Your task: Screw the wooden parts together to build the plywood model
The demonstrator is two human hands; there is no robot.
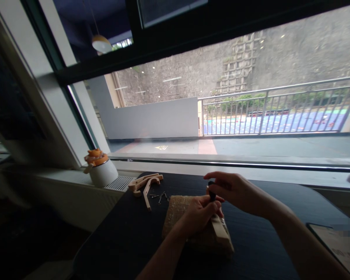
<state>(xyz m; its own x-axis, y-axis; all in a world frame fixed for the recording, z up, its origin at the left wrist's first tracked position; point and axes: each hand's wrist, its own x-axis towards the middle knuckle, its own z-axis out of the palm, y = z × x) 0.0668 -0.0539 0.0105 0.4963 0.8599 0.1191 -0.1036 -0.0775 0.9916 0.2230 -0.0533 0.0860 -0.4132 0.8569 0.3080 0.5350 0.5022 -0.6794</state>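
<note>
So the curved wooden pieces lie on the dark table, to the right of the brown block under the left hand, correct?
Not quite: in the head view, the curved wooden pieces lie on the dark table to the left of the brown block under the left hand.

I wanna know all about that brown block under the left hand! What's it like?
The brown block is a thick, roughly four-sided slab with a rough, speckled top; what it's made of is hard to tell. It lies flat on the dark table. A pale wooden piece lies along its right side. The left hand covers part of its top, though whether the hand touches it isn't clear.
</note>
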